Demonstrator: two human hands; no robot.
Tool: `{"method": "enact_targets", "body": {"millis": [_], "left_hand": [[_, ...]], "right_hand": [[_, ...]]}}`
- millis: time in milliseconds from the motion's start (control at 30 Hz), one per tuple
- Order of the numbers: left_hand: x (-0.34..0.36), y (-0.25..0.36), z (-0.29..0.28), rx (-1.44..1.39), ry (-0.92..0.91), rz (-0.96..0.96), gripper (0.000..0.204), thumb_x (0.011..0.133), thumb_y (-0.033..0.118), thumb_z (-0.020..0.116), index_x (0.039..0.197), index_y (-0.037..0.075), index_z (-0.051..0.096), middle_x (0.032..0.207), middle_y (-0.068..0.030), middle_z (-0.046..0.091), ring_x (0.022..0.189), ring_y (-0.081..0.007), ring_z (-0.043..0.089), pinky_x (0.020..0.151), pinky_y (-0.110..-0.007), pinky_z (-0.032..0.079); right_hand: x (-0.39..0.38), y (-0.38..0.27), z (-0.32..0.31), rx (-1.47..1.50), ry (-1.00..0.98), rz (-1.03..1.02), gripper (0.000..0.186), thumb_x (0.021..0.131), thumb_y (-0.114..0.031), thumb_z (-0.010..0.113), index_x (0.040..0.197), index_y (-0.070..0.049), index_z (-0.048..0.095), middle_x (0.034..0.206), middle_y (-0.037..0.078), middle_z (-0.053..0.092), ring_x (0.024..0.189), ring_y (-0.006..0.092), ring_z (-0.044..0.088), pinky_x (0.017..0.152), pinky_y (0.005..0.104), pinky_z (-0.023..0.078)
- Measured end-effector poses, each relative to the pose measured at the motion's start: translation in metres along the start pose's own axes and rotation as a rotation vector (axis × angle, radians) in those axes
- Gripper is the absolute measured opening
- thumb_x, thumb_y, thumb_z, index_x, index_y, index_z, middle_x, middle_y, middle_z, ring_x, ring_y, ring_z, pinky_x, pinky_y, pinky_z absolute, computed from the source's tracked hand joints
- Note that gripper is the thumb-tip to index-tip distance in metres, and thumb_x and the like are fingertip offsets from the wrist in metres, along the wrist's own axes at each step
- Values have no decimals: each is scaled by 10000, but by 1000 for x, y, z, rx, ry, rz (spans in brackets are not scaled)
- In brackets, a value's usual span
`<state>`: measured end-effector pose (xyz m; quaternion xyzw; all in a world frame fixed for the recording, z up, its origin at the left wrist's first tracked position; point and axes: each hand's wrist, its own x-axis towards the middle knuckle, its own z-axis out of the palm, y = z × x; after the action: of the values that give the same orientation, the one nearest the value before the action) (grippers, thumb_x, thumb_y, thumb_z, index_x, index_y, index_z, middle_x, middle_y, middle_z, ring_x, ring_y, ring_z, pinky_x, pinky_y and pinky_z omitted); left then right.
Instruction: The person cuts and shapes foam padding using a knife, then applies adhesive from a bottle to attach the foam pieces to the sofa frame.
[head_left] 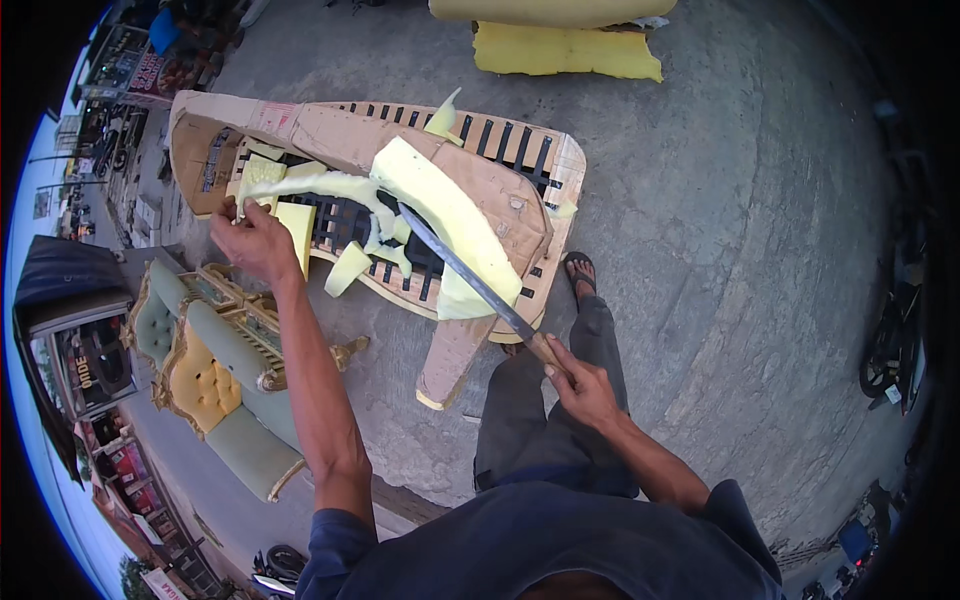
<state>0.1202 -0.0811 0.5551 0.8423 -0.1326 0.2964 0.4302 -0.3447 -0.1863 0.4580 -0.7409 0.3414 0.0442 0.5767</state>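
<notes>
"Where does the foam slab lie?"

"The curved pale-yellow foam slab (pixel 455 225) is on top of the furniture frame (pixel 568 180), partly over the cardboard panel (pixel 350 130). Its lower end comes near the frame's near edge."

"And the right hand?"

"The right hand (pixel 583 392) has its grip clamped round the wooden handle of a long knife (pixel 452 258). The blade slants up and left along the slab's inner edge, crossing its lower part, and the tip stands near the slab's left side."

"What about the left hand?"

"The left hand (pixel 256 243) is at the frame's left edge, its grip apparently pinched together on the end of a thin foam strip (pixel 330 184). The strip runs right to the slab's upper left side. Foam offcuts (pixel 347 268) lie below it, some over the black webbing (pixel 425 275), one jutting past the near edge."

"How much room for moving is there?"

"On the right, a broad stretch of concrete ground (pixel 720 250) reaches to a motorbike (pixel 888 350) near the rim. A sandalled foot (pixel 580 272) stands just beside the frame's right edge. The left side is tighter: a tufted armchair (pixel 205 385) sits near the left forearm, and a cardboard-covered leg (pixel 455 360) sticks out toward the person's knees."
</notes>
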Motion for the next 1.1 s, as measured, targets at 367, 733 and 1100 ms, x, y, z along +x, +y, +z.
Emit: {"method": "enact_targets", "body": {"millis": [367,733,1100], "left_hand": [[-274,-91,7,95,-546,-701,669,1028,243,522,1580,-72,318,1534,-295,491,1416,-384,505,1167,-423,388],[-322,-78,27,-321,-613,-887,614,1113,416,297,1420,-16,608,1348,-180,663,1220,-270,610,1076,-359,421],[-275,-149,-34,54,-513,-515,236,946,34,550,1102,7,726,950,-81,666,883,-173,606,795,-313,489]], "right_hand": [[5,41,40,116,254,-165,540,996,-171,674,1519,-142,539,1009,232,752,819,328,758,761,396,588],[-13,80,89,115,488,-410,590,947,-74,713,1511,-98,539,798,182,687,669,339,685,627,425,547],[-13,96,116,79,421,-373,579,926,-54,730,1481,-78,568,843,184,702,708,310,721,641,417,583]]}}
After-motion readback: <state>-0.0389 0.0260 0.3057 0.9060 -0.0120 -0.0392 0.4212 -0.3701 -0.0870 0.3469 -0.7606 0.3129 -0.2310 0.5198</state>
